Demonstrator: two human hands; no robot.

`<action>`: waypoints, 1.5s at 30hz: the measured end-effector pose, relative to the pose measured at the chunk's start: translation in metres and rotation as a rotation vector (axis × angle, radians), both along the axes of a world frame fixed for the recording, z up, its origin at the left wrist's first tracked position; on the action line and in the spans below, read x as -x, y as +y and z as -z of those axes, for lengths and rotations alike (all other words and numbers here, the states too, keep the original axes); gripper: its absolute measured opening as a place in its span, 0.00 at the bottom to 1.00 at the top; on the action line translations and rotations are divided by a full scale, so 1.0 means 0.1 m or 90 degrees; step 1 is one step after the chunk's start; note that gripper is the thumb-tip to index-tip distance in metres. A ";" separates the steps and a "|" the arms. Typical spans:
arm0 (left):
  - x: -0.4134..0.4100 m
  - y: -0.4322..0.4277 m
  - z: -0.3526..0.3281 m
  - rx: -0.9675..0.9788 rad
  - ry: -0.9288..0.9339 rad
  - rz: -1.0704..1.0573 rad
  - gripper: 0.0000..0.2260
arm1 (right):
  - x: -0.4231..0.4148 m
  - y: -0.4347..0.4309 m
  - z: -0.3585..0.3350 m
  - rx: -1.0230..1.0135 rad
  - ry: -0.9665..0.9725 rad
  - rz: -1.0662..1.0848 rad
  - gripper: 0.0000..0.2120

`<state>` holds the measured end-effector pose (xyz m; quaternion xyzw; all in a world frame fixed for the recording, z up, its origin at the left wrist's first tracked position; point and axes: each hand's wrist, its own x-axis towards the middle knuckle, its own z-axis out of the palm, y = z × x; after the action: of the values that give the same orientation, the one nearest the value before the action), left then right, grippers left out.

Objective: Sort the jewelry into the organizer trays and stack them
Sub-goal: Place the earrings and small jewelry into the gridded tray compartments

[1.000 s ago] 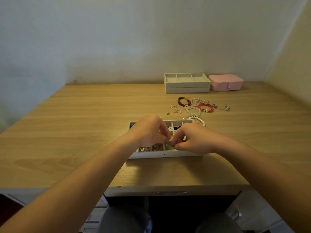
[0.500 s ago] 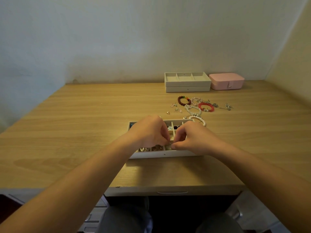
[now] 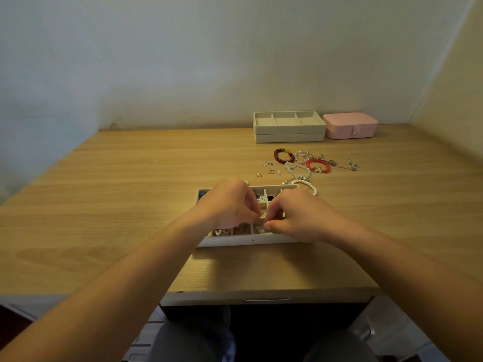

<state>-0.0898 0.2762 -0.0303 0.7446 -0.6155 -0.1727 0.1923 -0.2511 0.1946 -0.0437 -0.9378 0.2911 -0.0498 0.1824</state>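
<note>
Working over the near organizer tray [image 3: 251,240], the left hand [image 3: 230,205] and the right hand [image 3: 300,215] meet fingertip to fingertip above one compartment in its front row. Both have their fingers curled in tightly, thumbs drawn toward forefingers, which looks like the fine grip needed to seat something tiny in a narrow cell. A small pale piece [image 3: 261,228] shows just below where the tips meet. Whether either hand actually pinches it, or it already lies in the cell, cannot be told from here.

The tray sits directly under both hands, probably pulled close so small pieces can be dropped in without reaching. Under the left wrist, front cells hold pale heart-shaped pieces [image 3: 220,232] and some rose-gold bits. The knuckles cover most of the back row and the whole right end.

Just beyond the right hand lie the unsorted pieces on the table [image 3: 117,192]: a pearl bracelet [image 3: 305,184] touching the tray's far corner, a red bracelet [image 3: 318,165], a brown bead bracelet [image 3: 283,155] and scattered earrings [image 3: 271,168] too small to make out. Further out, two stacked trays [image 3: 289,126] wait beside a pink jewelry box [image 3: 350,125], so much sorting seems left.
</note>
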 end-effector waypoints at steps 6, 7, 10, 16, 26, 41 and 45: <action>0.00 -0.01 0.00 0.007 0.037 0.015 0.05 | 0.03 -0.05 -0.05 -0.092 0.007 -0.026 0.03; 0.00 -0.02 0.00 0.008 0.042 0.015 0.06 | 0.03 -0.05 -0.05 -0.099 0.006 -0.027 0.04; 0.01 -0.02 0.01 0.010 0.045 0.010 0.06 | 0.03 -0.04 -0.06 -0.110 0.017 -0.035 0.05; 0.00 -0.02 0.04 0.017 0.054 0.000 0.04 | 0.02 -0.01 -0.08 -0.092 0.057 -0.064 0.10; -0.02 -0.01 0.03 -0.010 -0.020 0.028 0.03 | 0.09 -0.08 -0.08 -0.138 -0.054 -0.004 0.11; -0.08 0.12 0.03 -0.011 -0.033 0.036 0.08 | 0.06 0.00 -0.07 -0.079 0.040 -0.045 0.17; -0.07 0.16 0.05 -0.016 -0.019 0.050 0.09 | 0.01 0.04 -0.06 -0.070 0.072 -0.052 0.18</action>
<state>-0.0826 0.2918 -0.0358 0.7247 -0.6448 -0.1765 0.1668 -0.2525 0.1991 -0.0374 -0.9387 0.2647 0.0267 0.2192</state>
